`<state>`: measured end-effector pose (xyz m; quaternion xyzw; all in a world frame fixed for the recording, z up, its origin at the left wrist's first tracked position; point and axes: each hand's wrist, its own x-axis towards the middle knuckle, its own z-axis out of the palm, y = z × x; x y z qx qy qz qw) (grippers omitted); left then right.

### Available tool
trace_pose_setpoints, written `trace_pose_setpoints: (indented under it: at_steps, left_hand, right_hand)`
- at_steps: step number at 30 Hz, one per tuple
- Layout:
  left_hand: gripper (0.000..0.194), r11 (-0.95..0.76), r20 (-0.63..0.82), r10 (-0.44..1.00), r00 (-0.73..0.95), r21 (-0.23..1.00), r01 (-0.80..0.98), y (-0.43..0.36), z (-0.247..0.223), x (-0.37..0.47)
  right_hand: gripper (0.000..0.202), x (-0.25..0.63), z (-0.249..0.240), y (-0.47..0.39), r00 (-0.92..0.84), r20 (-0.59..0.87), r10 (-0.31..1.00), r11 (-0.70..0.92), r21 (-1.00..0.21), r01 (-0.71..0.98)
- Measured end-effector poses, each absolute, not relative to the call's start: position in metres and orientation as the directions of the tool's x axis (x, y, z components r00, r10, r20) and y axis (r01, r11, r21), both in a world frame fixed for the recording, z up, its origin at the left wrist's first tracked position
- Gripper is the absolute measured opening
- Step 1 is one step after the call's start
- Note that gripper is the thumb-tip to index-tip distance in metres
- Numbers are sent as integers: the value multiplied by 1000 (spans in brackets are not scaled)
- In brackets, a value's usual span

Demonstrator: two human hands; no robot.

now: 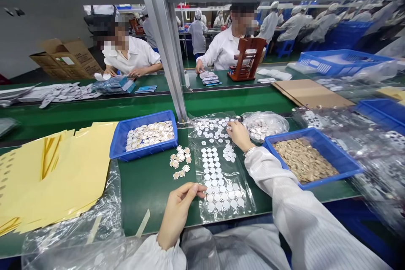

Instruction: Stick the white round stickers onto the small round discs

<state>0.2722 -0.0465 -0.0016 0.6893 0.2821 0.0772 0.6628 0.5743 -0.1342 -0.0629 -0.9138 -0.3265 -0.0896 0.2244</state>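
Observation:
A clear plastic sheet or bag [223,177] lies flat before me, bearing small white round discs [215,197] set out in rows. At its far end are loose white discs [210,128]. My right hand [241,136] reaches over these, its fingers drawn together at the discs; what is between them is too small to tell. At the left edge of the rows my left hand [181,207] has thumb and forefinger pinched, and I cannot make out what they hold. Several beige-and-white round pieces [180,158] lie on the green tabletop left of the sheet.
One blue tray [144,152] holds whitish pieces; another blue tray [316,179], by my right forearm, holds tan pieces. Yellow sheets [72,168] cover the left. A bag of discs [265,125] lies behind my right hand. A metal post [167,46] rises ahead; co-workers sit beyond.

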Motion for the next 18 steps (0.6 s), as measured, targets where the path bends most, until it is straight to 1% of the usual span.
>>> trace_pose_setpoints:
  at_steps: [2,3,6,8,12,15,18]
  left_hand:
    - [34,25,-258,516,817,958,287,-42,-8,272]
    - [35,1,-243,532,811,958,286,-39,-12,272]
    - [31,-124,-157,599,785,951,284,-29,-27,277]
    - [26,-205,-82,659,748,937,283,-22,-37,281]
    - [21,-333,53,763,644,886,321,-6,-55,287]
    - [19,-403,119,786,607,843,357,2,-65,287]
    - [19,-442,150,788,598,814,378,6,-74,285]
  right_hand:
    - [25,568,-54,-145,749,392,534,-652,-372,660]
    - [26,568,-50,-152,751,437,495,-651,-386,654]
    - [30,571,-39,-176,783,540,308,-688,-442,575]
    - [30,572,-35,-188,791,567,230,-696,-473,541]
    - [24,554,-32,-197,760,601,247,-632,-495,597]
    - [22,537,-33,-199,753,597,277,-595,-509,623]
    - [20,535,-36,-196,770,543,335,-591,-515,621]
